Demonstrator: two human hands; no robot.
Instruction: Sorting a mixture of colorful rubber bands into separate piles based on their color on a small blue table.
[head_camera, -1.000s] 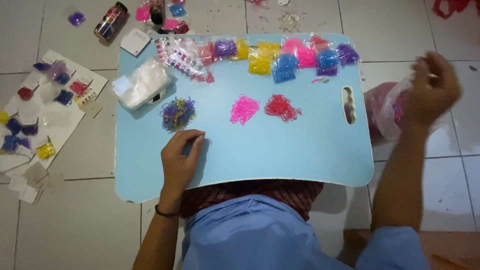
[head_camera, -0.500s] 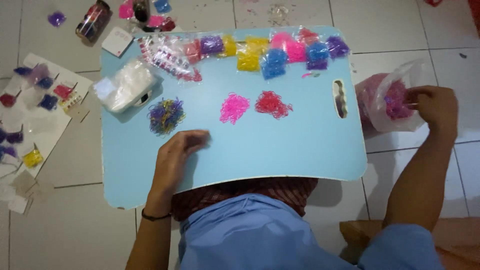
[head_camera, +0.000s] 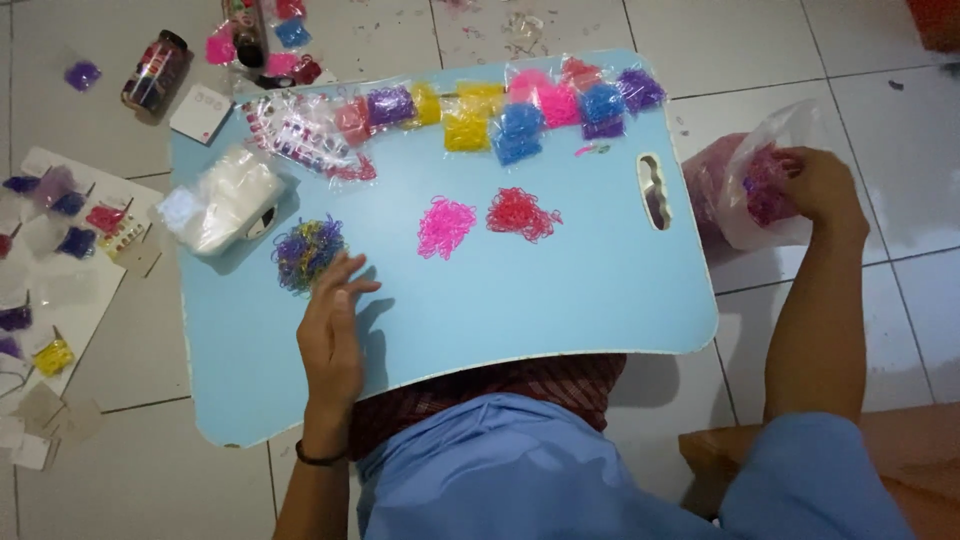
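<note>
Smooth matt lap table (head_camera: 560, 300), glossy clear plastic bag (head_camera: 770, 160), glazed floor tiles (head_camera: 900, 190).

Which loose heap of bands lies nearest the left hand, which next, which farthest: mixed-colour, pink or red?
From the left hand:
1. Mixed-colour heap, just beyond the fingers, table's left part.
2. Pink heap, mid-table.
3. Red heap, right of the pink.

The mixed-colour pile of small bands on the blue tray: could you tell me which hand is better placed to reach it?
Probably the left hand: its fingertips lie beside the mixed-colour pile, while the right hand is off the tray, at a clear bag.
</note>
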